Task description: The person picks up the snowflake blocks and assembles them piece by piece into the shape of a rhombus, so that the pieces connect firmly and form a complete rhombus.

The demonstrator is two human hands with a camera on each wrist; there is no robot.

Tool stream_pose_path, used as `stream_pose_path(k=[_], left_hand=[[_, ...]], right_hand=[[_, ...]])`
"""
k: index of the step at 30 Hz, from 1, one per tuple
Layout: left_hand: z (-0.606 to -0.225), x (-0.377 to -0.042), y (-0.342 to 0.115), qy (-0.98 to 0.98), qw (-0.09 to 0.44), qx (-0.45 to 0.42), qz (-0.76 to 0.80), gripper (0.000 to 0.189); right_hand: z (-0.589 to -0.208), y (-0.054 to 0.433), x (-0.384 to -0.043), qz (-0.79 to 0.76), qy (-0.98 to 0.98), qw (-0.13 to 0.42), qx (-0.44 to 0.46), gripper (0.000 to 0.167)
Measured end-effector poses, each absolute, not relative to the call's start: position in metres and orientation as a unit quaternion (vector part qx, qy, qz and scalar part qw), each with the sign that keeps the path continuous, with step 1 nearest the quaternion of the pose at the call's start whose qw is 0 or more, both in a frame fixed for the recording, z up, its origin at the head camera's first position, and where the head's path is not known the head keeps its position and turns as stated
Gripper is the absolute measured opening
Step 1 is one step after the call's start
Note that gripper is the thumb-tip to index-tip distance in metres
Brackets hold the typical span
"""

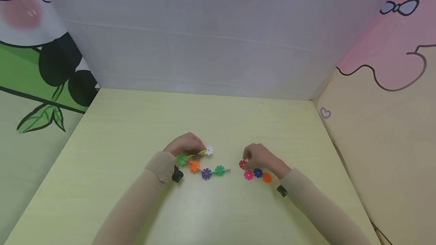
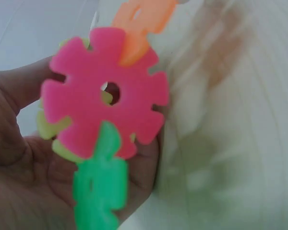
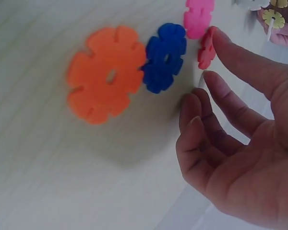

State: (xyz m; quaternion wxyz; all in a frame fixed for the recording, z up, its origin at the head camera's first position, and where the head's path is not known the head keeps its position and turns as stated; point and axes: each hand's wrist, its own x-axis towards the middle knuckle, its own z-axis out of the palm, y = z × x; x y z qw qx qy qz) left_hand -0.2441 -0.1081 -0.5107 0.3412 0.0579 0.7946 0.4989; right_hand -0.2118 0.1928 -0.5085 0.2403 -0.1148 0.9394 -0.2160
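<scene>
My left hand (image 1: 186,144) grips a linked chain of coloured plastic snowflake discs at its far end, beside a white disc (image 1: 209,151). From there the chain bends past a green disc (image 1: 182,159), an orange disc (image 1: 194,166) and a purple disc (image 1: 206,174) to a teal disc (image 1: 219,170). In the left wrist view a pink disc (image 2: 77,103) covers part of a yellow one against the fingers. My right hand (image 1: 259,157) pinches a red disc (image 3: 208,49) between thumb and index finger. Close by lie a pink disc (image 1: 248,175), a blue disc (image 1: 257,172) and an orange disc (image 3: 103,72).
A pale yellow table (image 1: 218,207) lies under both hands. Behind it rises a white cloth wall (image 1: 218,48). Painted panels stand at the left and right. Small black cameras sit at both wrists.
</scene>
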Motion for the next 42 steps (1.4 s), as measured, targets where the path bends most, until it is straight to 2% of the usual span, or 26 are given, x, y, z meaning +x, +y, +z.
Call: stream_pose_path(k=[7,16,27,36,42], left_hand=[[-0.515,-0.241,-0.113,0.789,0.322,0.029,0.523,0.016],[-0.514,-0.234,-0.110,0.773,0.307,-0.001,0.555,0.014],[-0.513,-0.228,-0.107,0.802,0.250,-0.020,0.542,0.015],[-0.510,-0.222,-0.104,0.811,0.236,-0.034,0.534,0.015],[-0.509,-0.220,-0.103,0.817,0.233,-0.032,0.526,0.018]], right_hand=[[-0.513,0.195,-0.212,-0.237,0.936,0.232,-0.116,0.020],[-0.513,0.194,-0.212,-0.251,0.934,0.230,-0.111,0.023],[-0.512,0.195,-0.212,-0.253,0.931,0.241,-0.107,0.013],[-0.514,0.195,-0.213,-0.256,0.932,0.231,-0.114,0.025],[-0.517,0.194,-0.212,-0.246,0.938,0.221,-0.107,0.024]])
